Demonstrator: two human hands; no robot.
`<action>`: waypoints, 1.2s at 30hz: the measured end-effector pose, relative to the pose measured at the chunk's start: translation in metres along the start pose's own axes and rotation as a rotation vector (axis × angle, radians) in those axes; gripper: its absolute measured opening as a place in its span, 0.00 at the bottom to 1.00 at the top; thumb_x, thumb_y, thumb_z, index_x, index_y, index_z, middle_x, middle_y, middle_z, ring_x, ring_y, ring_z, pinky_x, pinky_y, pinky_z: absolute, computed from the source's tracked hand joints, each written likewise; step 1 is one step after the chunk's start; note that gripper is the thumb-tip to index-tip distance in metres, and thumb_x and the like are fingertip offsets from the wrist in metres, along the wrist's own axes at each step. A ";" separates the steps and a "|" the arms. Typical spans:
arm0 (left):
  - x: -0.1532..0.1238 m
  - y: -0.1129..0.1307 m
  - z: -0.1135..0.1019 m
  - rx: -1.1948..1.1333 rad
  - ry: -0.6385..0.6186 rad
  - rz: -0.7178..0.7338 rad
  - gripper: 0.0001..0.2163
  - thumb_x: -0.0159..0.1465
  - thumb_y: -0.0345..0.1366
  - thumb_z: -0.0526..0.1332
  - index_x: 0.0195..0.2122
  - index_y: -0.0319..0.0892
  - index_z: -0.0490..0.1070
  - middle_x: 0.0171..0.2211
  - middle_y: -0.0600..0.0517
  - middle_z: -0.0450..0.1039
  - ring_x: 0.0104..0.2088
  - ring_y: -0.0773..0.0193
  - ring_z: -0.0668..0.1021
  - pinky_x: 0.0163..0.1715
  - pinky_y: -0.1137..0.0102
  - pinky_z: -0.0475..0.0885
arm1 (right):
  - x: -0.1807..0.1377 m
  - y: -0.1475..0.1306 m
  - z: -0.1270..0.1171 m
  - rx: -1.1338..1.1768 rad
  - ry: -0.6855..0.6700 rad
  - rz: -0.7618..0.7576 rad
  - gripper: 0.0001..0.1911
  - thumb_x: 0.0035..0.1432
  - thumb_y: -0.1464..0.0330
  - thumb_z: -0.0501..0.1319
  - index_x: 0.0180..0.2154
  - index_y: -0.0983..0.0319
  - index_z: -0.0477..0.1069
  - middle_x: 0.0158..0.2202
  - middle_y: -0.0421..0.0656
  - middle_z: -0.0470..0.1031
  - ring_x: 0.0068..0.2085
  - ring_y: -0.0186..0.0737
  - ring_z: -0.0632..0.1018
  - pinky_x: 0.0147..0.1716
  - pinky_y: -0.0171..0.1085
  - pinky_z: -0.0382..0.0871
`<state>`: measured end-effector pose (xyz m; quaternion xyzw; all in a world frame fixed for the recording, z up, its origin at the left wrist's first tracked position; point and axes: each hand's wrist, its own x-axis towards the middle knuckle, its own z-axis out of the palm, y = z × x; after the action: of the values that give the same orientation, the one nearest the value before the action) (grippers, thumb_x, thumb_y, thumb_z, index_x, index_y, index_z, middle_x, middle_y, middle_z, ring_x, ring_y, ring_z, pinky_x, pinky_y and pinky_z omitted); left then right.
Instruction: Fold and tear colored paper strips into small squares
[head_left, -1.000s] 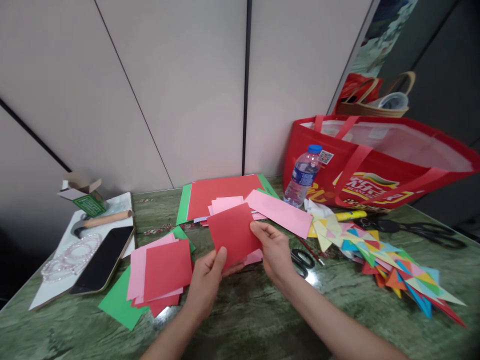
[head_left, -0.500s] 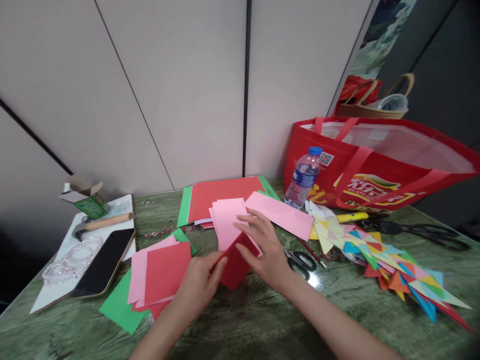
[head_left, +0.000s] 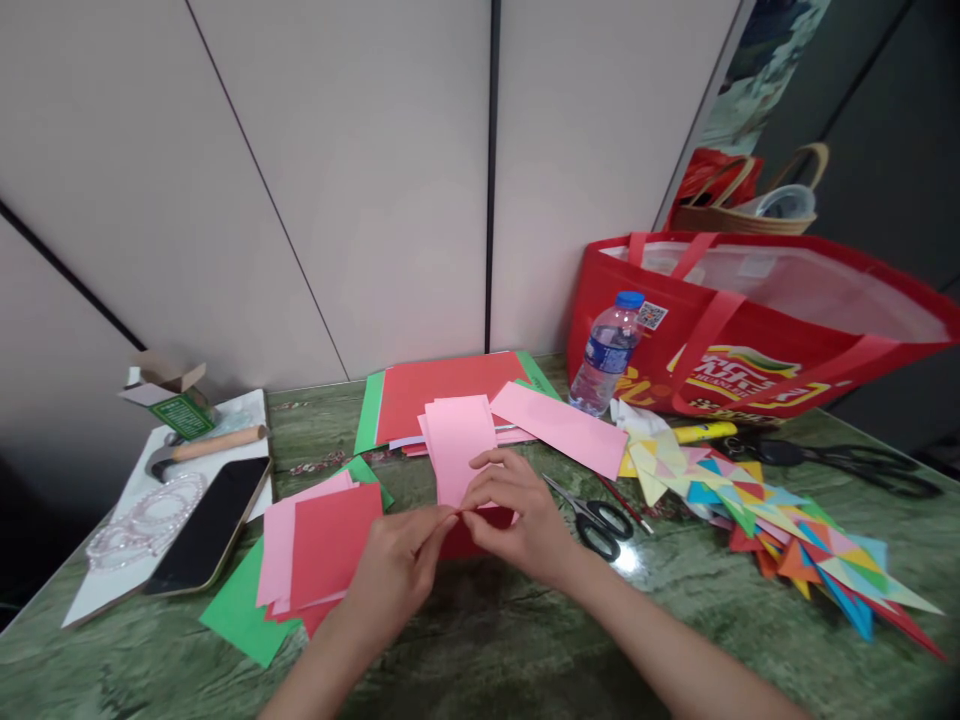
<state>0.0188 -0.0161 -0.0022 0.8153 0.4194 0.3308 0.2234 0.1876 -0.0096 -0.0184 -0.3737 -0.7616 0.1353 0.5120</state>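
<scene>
Between my two hands is a piece of red paper (head_left: 461, 541), mostly covered by the fingers. My left hand (head_left: 405, 555) pinches its upper edge, thumb against forefinger. Fingertip to fingertip with it, my right hand (head_left: 517, 510) pinches the same edge, its other fingers loosely curled. Just behind them lies a stack of pink paper strips (head_left: 457, 440). Left of my left hand, red squares (head_left: 337, 545) rest on pink sheets (head_left: 276, 555) and a green sheet (head_left: 247, 610). Scissors with black handles (head_left: 600, 525) lie right of my right hand.
Red cardstock (head_left: 450, 385) and a long pink strip (head_left: 562, 430) lie at the back. A water bottle (head_left: 607, 355) stands before a red shopping bag (head_left: 750, 350). Folded colourful paper pieces (head_left: 780, 520) lie right; a phone (head_left: 210, 525) and a hammer (head_left: 217, 443) lie left.
My right hand has drawn in to meet the left at the red paper's top edge. The red paper, tilted up before, now sits lower and shows less. The scissors' blades have come into view.
</scene>
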 end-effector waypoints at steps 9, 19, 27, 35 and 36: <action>0.006 -0.007 -0.017 -0.048 0.134 -0.131 0.07 0.54 0.35 0.60 0.28 0.46 0.78 0.27 0.50 0.79 0.26 0.59 0.77 0.26 0.72 0.68 | 0.005 0.023 -0.016 0.017 0.059 0.115 0.09 0.44 0.76 0.58 0.23 0.57 0.73 0.24 0.39 0.75 0.40 0.44 0.72 0.41 0.43 0.65; 0.011 0.003 -0.016 -0.261 0.200 -0.376 0.07 0.51 0.37 0.61 0.28 0.44 0.78 0.30 0.51 0.79 0.32 0.57 0.77 0.35 0.69 0.70 | 0.003 0.023 -0.008 0.485 0.082 0.532 0.11 0.48 0.65 0.61 0.36 0.60 0.73 0.32 0.42 0.77 0.35 0.40 0.75 0.37 0.38 0.67; 0.010 0.006 -0.007 -0.279 0.210 -0.427 0.05 0.49 0.34 0.61 0.22 0.41 0.77 0.22 0.52 0.77 0.25 0.61 0.75 0.26 0.73 0.68 | -0.004 -0.001 0.008 0.408 0.016 0.603 0.10 0.46 0.66 0.62 0.17 0.63 0.71 0.16 0.35 0.68 0.19 0.30 0.64 0.18 0.30 0.56; 0.013 0.000 -0.014 -0.261 0.201 -0.420 0.07 0.50 0.36 0.60 0.21 0.39 0.76 0.20 0.52 0.75 0.21 0.64 0.73 0.21 0.74 0.65 | 0.001 0.014 -0.005 0.370 0.123 0.622 0.11 0.45 0.62 0.63 0.19 0.63 0.73 0.16 0.36 0.69 0.19 0.32 0.64 0.18 0.31 0.54; 0.013 -0.001 -0.014 -0.248 0.197 -0.420 0.07 0.50 0.36 0.60 0.22 0.39 0.76 0.20 0.52 0.76 0.22 0.64 0.73 0.21 0.74 0.65 | 0.001 0.014 -0.005 0.374 0.126 0.630 0.11 0.44 0.62 0.63 0.19 0.63 0.74 0.16 0.36 0.69 0.19 0.32 0.64 0.18 0.31 0.55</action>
<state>0.0140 -0.0032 0.0110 0.6406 0.5553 0.4040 0.3436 0.1975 -0.0001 -0.0241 -0.4973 -0.5381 0.4000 0.5506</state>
